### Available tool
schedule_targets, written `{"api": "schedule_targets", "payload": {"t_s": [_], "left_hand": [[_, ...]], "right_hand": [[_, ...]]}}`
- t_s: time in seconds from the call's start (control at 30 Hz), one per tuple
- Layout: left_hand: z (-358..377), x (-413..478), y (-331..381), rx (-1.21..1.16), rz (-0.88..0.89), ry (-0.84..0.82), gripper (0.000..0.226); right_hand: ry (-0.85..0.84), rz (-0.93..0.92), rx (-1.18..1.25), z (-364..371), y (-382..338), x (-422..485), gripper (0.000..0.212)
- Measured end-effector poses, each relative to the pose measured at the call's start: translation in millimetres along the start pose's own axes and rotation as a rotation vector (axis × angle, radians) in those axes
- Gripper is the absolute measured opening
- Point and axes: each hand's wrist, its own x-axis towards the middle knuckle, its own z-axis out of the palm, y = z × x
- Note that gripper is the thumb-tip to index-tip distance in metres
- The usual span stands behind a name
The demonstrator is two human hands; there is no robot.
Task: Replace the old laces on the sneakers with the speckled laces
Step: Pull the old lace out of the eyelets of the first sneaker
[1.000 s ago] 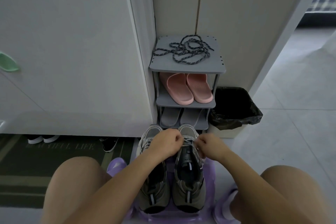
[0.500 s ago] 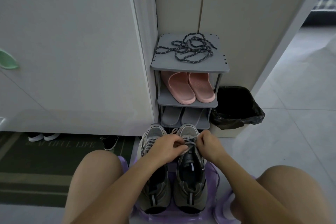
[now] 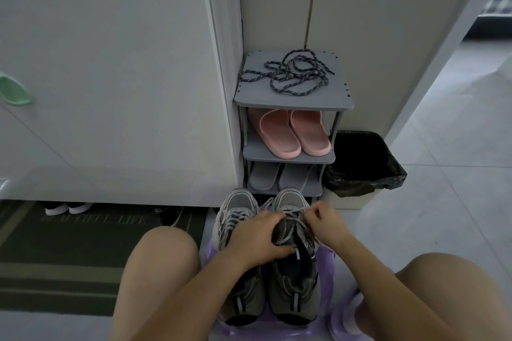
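The two sneakers (image 3: 294,289) stand side by side on a purple stool (image 3: 328,264) between the person's knees, toes pointing away. The left hand (image 3: 257,241) has its fingers curled round the tongue of the right-hand sneaker, and the right hand (image 3: 324,223) pinches the old grey lace (image 3: 292,213) near that shoe's toe. The speckled laces (image 3: 293,72) lie in a loose tangle on top of the shoe rack (image 3: 293,101) farther off, above pink slippers (image 3: 293,133).
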Motion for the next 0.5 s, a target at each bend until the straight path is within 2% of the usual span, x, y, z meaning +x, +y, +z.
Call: {"api": "schedule_targets", "payload": {"t_s": [0.1,0.2,0.27,0.37,0.5], "left_hand": [[3.6,-1.4,-0.9,-0.002,-0.003,0.034,0.071],[4.2,-2.6,-0.1,-0.007,-0.009,0.05,0.072],[4.2,-3.5,0.0,-0.02,-0.012,0.05,0.072],[4.1,-4.5,0.0,-0.029,-0.007,0.053,0.072],[4.5,-4.6,-0.1,-0.033,-0.012,0.056,0.071]], "right_hand": [[-0.045,0.027,0.09,-1.1,1.5,-0.3,0.027],[-0.049,-0.015,-0.063,0.3,2.3,-1.7,0.031],[0.021,-0.037,-0.084,0.9,2.0,-2.9,0.023],[0.169,-0.012,0.054,-2.0,1.6,-3.6,0.018],[0.029,0.008,0.011,-1.1,3.3,-3.7,0.027]]}}
